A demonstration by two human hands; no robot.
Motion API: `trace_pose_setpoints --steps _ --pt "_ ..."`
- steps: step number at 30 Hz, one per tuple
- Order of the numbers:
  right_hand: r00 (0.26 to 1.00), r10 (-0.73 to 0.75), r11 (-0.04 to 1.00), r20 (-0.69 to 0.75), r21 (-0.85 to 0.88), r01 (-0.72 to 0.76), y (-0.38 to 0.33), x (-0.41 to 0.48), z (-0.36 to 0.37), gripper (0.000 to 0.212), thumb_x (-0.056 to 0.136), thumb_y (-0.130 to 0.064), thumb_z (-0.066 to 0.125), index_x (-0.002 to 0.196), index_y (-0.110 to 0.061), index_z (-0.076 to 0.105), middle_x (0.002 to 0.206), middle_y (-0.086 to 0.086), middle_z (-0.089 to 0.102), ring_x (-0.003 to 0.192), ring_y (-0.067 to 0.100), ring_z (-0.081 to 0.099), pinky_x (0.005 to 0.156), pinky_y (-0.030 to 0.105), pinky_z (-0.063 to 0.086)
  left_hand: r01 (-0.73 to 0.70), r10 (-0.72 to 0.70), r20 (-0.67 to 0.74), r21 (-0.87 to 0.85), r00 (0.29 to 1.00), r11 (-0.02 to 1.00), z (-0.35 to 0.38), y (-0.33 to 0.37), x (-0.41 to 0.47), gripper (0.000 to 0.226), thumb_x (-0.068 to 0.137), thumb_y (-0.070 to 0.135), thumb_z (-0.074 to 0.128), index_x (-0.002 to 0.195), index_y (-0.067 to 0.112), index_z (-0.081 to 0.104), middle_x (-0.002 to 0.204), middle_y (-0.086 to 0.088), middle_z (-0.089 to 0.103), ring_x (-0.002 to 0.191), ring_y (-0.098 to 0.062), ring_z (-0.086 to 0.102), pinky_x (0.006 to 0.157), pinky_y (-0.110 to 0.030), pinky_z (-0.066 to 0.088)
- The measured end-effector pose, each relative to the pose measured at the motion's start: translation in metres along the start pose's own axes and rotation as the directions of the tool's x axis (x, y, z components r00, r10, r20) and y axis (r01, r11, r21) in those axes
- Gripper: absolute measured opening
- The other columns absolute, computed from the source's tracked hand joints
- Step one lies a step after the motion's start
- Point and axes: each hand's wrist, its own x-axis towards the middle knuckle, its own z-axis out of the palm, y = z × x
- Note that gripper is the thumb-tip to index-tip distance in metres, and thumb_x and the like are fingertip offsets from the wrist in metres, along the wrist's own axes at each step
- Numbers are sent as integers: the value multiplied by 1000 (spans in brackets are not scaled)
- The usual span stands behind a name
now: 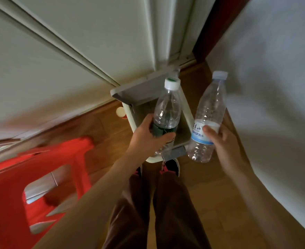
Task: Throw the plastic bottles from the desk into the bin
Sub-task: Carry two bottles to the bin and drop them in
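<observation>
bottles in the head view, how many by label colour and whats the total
green-label bottle, in the left hand: 1
blue-label bottle, in the right hand: 1
total: 2, both capped and held over the open bin

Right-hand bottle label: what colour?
White with a blue band, on the right-hand bottle; the label shows in the head view.

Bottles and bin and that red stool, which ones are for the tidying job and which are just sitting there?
For the job:
green-label bottle, in the left hand
blue-label bottle, in the right hand
bin, lid up

Just lying about:
red stool
small red-and-white cup on the floor
</observation>
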Motion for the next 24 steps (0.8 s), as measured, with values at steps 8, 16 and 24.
trace_pose_setpoints --steps 8,16,24 --pt "998 -42 999 35 17 42 11 15 11 49 79 -36 64 121 -11 61 107 5 73 96 16 72 74 23 58 19 -20 -59 -7 998 1000 35 -27 46 69 73 35 80 129 20 44 125 1 61 112 -17 58 81 -21 48" --pt "999 -47 999 27 7 47 11 11 10 34 82 -36 67 111 -19 63 96 -5 75 90 10 72 69 17 56 146 -157 -65 -142 986 979 68 -47 81 74 74 22 81 136 18 43 136 -5 55 124 -22 51 88 -24 40" --pt "996 -79 997 40 4 79 9 9 11 38 79 -30 61 113 -14 63 100 -1 74 89 9 73 68 15 55 194 -222 -156 -178 962 965 85 -65 106 77 69 14 84 135 12 43 135 -11 56 126 -28 52 98 -32 43"
